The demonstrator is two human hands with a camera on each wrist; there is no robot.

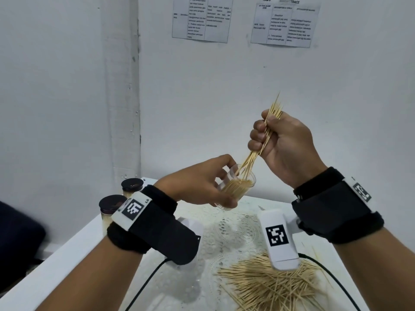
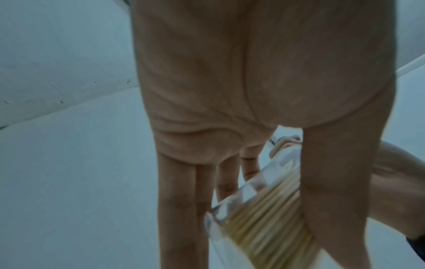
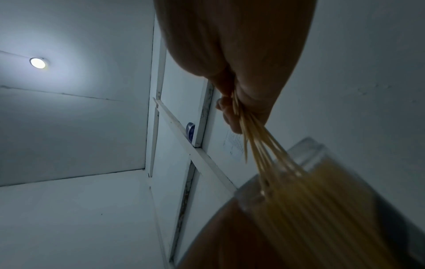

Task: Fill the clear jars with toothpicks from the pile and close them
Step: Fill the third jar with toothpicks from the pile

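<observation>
A: What lies nearest on the surface (image 1: 94, 234)?
B: The loose pile of toothpicks (image 1: 269, 286), near right, on a lace cloth (image 1: 226, 232).
A: And the grips?
B: The left hand (image 1: 202, 180) curls its fingers and thumb round the open clear jar (image 1: 235, 187), held above the surface, mouth tilted up and right, partly filled. The right hand (image 1: 280, 144) is fisted on a bundle of toothpicks (image 1: 267, 131); its long axis runs steeply, lower tips inside the jar's mouth, upper tips pointing up.
A: Farther back?
B: Two lidded jars (image 1: 132, 187) at far left, full, upright.
</observation>
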